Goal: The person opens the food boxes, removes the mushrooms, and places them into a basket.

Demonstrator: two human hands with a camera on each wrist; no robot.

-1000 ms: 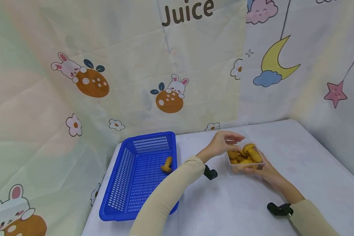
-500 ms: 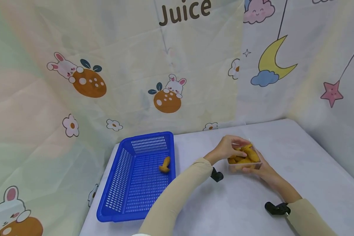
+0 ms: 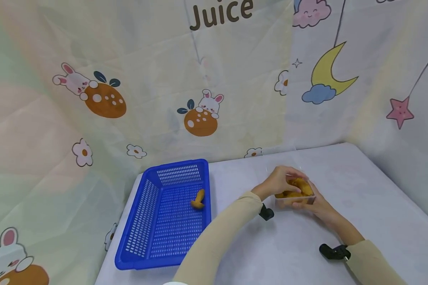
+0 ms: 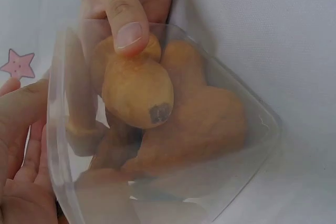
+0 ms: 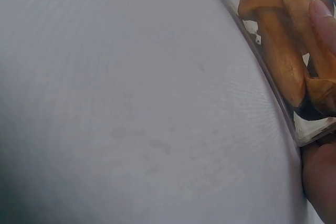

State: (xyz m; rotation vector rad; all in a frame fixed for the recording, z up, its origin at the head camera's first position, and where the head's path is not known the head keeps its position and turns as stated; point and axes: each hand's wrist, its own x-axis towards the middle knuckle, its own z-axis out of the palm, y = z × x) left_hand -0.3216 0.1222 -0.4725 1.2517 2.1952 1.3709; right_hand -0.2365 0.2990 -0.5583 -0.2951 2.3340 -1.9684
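Observation:
A clear plastic box (image 3: pixel 294 202) filled with several yellow-brown mushrooms (image 3: pixel 302 186) stands on the white table, right of centre. My right hand (image 3: pixel 321 206) grips the box from its right side, thumb along the near wall. From the left, my left hand (image 3: pixel 281 181) reaches in over the rim. In the left wrist view its thumb (image 4: pixel 126 27) presses on a mushroom (image 4: pixel 137 93) whose stem end has a dark patch; the fingers lie behind it, partly hidden. Through the box wall, the right wrist view shows more mushrooms (image 5: pixel 281 45).
At the left stands a blue perforated plastic basket (image 3: pixel 153 262) with one mushroom (image 3: pixel 198 199) inside, near its right wall. Black wrist mounts (image 3: pixel 333 252) sit on both forearms. A printed cloth (image 3: pixel 235 79) hangs behind the table.
My left hand has moved right and down, from above the box's left edge into the box among the mushrooms. My right hand has kept its grip on the box.

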